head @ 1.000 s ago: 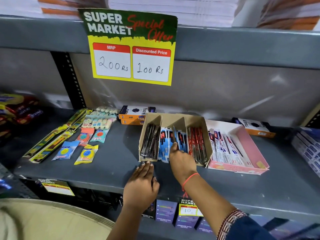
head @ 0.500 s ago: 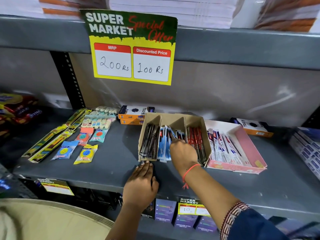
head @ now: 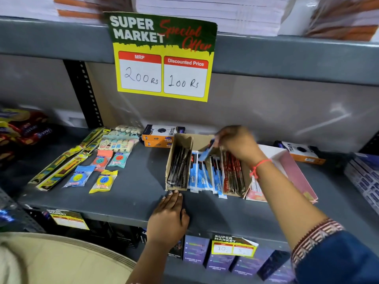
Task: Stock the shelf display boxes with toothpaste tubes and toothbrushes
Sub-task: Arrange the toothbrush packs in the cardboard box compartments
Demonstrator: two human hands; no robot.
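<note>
— What have you got in your right hand?

— One blue toothbrush pack, pinched by its top end between thumb and fingertips. It hangs tilted just below and left of my grip, over the far end of the middle compartment of the cardboard display box. The motion blurs it, so I can't say exactly how my fingers sit on it.

— And the left hand?

— Flat on the grey shelf, fingers together and straight, holding nothing. The fingertips touch the near left corner of the box, directly below my pinch and nearer to me. I judge that's what keeps the box from sliding.

— What lies around the pack?

— Under it, the other blue packs lean in a row, their near ends poking out past the front of the box. To the left of my grip is the compartment of black packs; right beneath my wrist, the red packs. Further right, mostly behind my forearm, is the pink box of toothpaste tubes.

— How would you set it down well?

— I'd line the pack up with its blue neighbours, lower the bottom end into a gap between them first, then let the top fall back against the row. I'd keep it off the cardboard dividers on either side. The row is loose, so I'd keep the left hand braced until the pack settles.
</note>
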